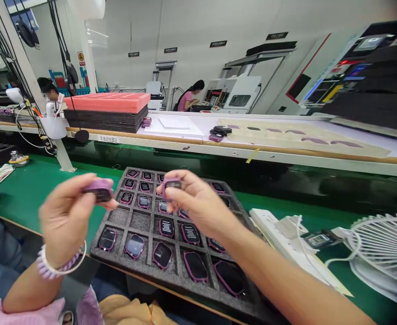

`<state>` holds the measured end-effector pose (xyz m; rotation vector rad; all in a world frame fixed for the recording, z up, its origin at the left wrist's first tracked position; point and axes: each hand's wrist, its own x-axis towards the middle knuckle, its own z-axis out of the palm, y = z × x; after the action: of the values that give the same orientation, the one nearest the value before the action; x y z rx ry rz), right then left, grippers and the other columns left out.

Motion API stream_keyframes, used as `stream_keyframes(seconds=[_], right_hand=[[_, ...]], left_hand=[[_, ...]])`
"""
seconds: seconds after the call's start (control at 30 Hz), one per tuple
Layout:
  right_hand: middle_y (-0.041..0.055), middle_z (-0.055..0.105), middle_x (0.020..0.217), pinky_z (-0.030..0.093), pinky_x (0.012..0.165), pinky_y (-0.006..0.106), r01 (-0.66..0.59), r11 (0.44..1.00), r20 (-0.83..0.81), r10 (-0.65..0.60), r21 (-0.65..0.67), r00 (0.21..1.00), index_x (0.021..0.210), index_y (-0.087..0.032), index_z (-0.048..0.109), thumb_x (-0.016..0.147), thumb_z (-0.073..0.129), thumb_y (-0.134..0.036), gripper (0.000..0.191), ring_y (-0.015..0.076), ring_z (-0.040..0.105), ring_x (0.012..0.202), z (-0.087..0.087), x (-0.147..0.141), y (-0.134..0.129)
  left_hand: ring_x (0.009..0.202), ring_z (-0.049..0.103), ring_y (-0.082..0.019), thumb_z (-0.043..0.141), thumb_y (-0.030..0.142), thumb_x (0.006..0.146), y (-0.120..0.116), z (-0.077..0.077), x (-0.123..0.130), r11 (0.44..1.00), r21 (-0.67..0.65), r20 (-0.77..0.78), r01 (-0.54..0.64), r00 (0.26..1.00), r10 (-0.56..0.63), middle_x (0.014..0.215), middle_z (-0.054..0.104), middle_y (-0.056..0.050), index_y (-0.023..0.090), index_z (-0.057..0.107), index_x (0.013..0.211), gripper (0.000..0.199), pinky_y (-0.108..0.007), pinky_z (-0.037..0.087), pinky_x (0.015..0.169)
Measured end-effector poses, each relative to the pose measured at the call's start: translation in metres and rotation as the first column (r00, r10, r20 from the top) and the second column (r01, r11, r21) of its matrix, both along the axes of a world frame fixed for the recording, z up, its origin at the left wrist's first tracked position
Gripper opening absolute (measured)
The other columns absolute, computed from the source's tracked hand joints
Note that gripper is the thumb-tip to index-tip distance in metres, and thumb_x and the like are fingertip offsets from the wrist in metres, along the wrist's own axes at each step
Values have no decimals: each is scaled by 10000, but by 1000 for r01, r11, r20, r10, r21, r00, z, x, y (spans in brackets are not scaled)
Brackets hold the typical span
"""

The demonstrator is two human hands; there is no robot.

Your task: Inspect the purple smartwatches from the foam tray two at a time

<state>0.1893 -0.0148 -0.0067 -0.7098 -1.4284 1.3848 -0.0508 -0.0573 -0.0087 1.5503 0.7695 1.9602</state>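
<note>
Two purple watch bodies, left hand's [65, 216] watch [99, 189] lying level, right hand's [195, 198] watch [171, 185] face out

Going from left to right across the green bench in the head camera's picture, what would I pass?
Left hand pinching a purple watch case → right hand holding a second purple case above the black foam tray → white power strip → white fan.
</note>
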Motion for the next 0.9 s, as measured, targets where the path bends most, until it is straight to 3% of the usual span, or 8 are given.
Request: stream_keyframes(seconds=[0.13, 0.3, 0.4, 0.47, 0.53, 0.63, 0.8, 0.9], right_hand=[[62, 670, 951, 465, 554, 243, -132, 965, 35, 143, -225, 989, 1102, -186, 539, 800, 771, -421, 448, 135, 625, 591, -53, -21, 11], [48, 620, 1032, 497, 682, 277, -191, 937, 48, 214, -291, 976, 1267, -209, 450, 730, 700, -257, 595, 158, 662, 727, -74, -27, 9], [46, 588, 1039, 513, 708, 311, -209, 948, 155, 250, -241, 956, 1309, -217, 389, 752, 679, -269, 630, 168, 654, 738, -77, -26, 11], [50, 578, 1015, 521, 689, 338, -197, 972, 318, 227, -126, 921, 1287, -208, 407, 803, 629, -292, 539, 178, 635, 715, -80, -27, 12], [79, 573, 1033, 521, 735, 390, -161, 978, 547, 66, 129, 834, 1236, -187, 481, 829, 592, -254, 426, 216, 620, 786, -83, -28, 12], [145, 540, 1171, 459, 897, 493, -186, 856, 737, -282, 482, 614, 1160, -154, 591, 807, 663, -179, 360, 313, 555, 1065, -86, -31, 11], [179, 525, 1291, 406, 919, 509, -239, 791, 816, -486, 563, 312, 1177, -155, 665, 878, 759, -252, 328, 362, 497, 1173, -90, -37, 10], [205, 509, 1344, 362, 924, 526, -281, 762, 811, -531, 584, 245, 1255, -129, 636, 894, 785, -346, 447, 379, 476, 1188, -86, -37, 4]], left_hand=[[597, 632, -95, 726, 223, 822, 18, -44, -4, 903, -389, -141, 184, 957, -255, 896, 675, -34, 182, 668, 1101, 289, -195, 584, 556], [768, 619, -117, 695, 234, 793, 41, -87, -21, 698, -641, -107, 319, 864, -492, 1233, 590, -117, 184, 425, 1406, 672, -245, 577, 691], [829, 587, -162, 647, 284, 842, 51, -95, -36, 777, -613, -383, 142, 807, -450, 1174, 613, -102, 197, 417, 1440, 647, -316, 549, 776], [928, 547, -204, 652, 311, 858, 56, -97, -45, 861, -508, -627, -6, 688, -365, 1132, 625, -89, 214, 477, 1412, 588, -373, 510, 887], [1012, 504, -234, 660, 337, 871, 61, -99, -51, 897, -440, -765, -48, 543, -346, 1141, 616, -87, 225, 512, 1386, 548, -423, 461, 977], [1095, 462, -260, 639, 376, 897, 66, -103, -56, 906, -423, -827, -22, 418, -376, 1189, 571, -100, 231, 518, 1382, 520, -481, 404, 1052], [1205, 398, -292, 599, 437, 920, 59, -103, -59, 935, -337, -863, -107, 431, -262, 1324, 452, -131, 237, 379, 1475, 630, -514, 369, 1081], [1086, 445, -273, 541, 456, 953, 39, -96, -60, 931, -276, -875, -238, 462, -141, 1157, 516, -104, 205, 571, 1229, 374, -457, 419, 978]])
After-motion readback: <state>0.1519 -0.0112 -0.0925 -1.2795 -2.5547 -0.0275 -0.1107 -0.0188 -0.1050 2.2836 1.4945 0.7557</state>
